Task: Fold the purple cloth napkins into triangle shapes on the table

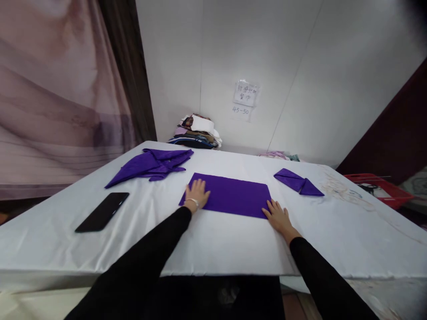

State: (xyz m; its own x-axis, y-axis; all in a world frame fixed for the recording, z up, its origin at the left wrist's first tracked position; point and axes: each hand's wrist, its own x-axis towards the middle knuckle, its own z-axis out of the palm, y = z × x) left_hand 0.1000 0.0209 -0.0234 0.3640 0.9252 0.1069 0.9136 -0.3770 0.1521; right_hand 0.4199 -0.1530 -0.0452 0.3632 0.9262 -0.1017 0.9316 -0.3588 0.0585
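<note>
Phone (102, 212) lies left of the middle cloth (238, 195).

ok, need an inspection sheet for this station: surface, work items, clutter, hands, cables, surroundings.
Surface: white tablecloth, some wrinkles toward the left.
Work items: purple rectangle spread flat, centre; crumpled purple cloth to its left; folded purple piece to its right.
Clutter: dark phone-like slab at left; pile of folded fabrics at the far edge.
Hands: left hand open on the rectangle's left end; right hand open at its near right corner.
Cables: nothing seen for certain; faint lines at right, too unclear to name.
Surroundings: pale wall with handwritten signs; pink drape at left; red basket at right.
</note>
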